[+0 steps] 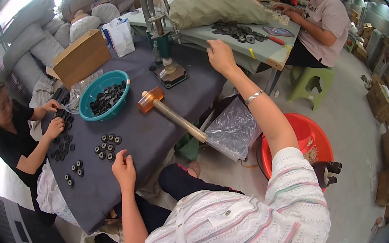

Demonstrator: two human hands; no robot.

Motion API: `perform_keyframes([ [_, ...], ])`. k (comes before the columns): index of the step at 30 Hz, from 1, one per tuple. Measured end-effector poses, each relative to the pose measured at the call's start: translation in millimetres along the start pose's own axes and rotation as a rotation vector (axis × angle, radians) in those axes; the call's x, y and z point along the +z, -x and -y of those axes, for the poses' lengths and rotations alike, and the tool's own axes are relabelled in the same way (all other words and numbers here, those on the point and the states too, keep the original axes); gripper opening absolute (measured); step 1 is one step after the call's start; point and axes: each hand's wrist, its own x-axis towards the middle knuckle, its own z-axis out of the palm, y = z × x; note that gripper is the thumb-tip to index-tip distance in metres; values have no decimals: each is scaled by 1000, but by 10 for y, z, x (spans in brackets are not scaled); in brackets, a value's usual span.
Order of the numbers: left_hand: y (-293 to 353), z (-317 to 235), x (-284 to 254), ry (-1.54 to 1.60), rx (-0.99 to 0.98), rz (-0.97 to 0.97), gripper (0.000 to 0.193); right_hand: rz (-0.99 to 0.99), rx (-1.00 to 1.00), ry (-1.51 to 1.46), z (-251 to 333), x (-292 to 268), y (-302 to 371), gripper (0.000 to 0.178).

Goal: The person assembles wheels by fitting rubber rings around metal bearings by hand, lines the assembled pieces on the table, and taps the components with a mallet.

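Firstly, at the left I see a co-worker [22, 141] in black, whose hands are at dark round pieces [66, 145] near the edge of the dark surface [92, 201]. To the right of these lies a small group of black wheels [80, 172]. Above it stands a teal basin [86, 96] with dark rings inside. Next comes a larger group of wheels [111, 147], and just beside it is my left hand [124, 169], its fingers loosely bent; I cannot tell if it has hold of something. Further right, a mallet [175, 117] with an orange head lies on its side, and behind it stands a hand press [163, 42]. My right hand [221, 57] is raised, partly curled, near the pale green surface [261, 53]; whether it grips anything, I cannot tell.
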Motion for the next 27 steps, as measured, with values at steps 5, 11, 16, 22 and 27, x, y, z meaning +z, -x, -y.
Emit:
perform_keyframes([
  [5,6,10,5,-27,-3,20,17,-97,38,283,-449,-451,-154,25],
  [11,5,30,23,-45,10,-3,16,119,542,537,-908,-864,-502,63],
  [16,19,3,22,-84,-1,19,17,459,796,464,-930,-834,-559,94],
  [22,9,-1,39,-97,35,-3,17,508,785,486,-859,-425,-744,95],
  [27,-22,-106,71,-103,0,12,17,460,810,490,-896,-265,-850,87],
])
